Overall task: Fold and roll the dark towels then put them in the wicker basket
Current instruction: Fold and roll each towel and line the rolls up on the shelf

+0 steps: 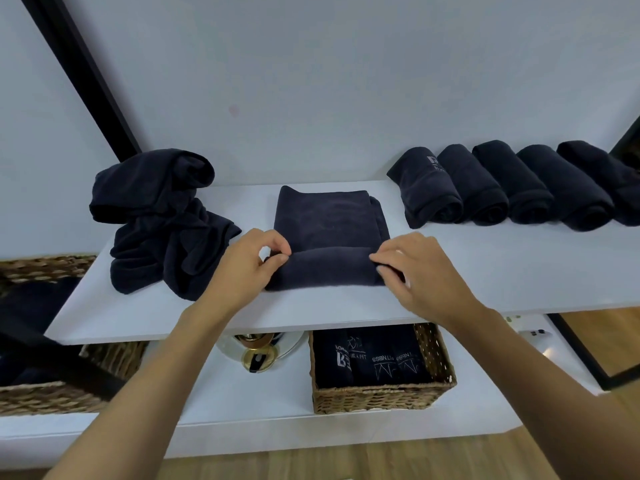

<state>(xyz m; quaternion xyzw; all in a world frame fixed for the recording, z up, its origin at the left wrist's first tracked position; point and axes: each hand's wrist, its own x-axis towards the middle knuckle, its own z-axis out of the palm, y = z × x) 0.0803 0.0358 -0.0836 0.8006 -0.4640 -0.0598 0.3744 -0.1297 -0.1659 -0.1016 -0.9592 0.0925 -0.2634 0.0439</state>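
Observation:
A folded dark towel lies flat in the middle of the white shelf, its near end turned up into a short roll. My left hand pinches the roll's left end and my right hand grips its right end. A heap of loose dark towels sits to the left. Several rolled dark towels lie in a row at the right. On the lower shelf a wicker basket holds rolled dark towels with logos.
Another wicker basket with dark cloth stands at the lower left. A round glass and gold object sits under the shelf between the baskets. A black frame post runs up the wall at left. A wooden floor lies below.

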